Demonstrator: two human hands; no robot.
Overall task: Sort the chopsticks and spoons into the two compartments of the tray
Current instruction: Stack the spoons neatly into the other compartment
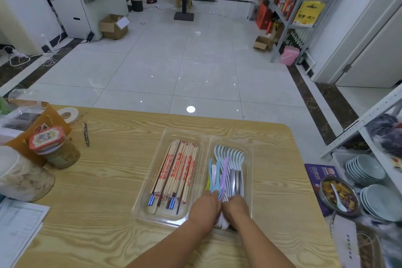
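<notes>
A clear two-compartment tray [204, 137] lies on the wooden table. Its left compartment holds several wrapped chopsticks [176, 169] lying lengthwise. Pale blue-grey spoons [230, 154] fill the right compartment, with coloured plastic spoons [218, 174] beside them. At the near end of the right compartment, my left hand [205, 208] grips the handles of the coloured spoons. My right hand [236, 205] sits right beside it, fingers curled round the handles of the pale spoons. The spoon handles' ends are hidden under both hands.
On the table's left side stand a lidded jar [55, 150], a paper bag [32, 124], a pen [86, 134] and a plastic container [24, 176]. Papers [17, 224] lie at the near left. Stacked bowls [365, 169] and a food dish [338, 196] sit off the table's right edge.
</notes>
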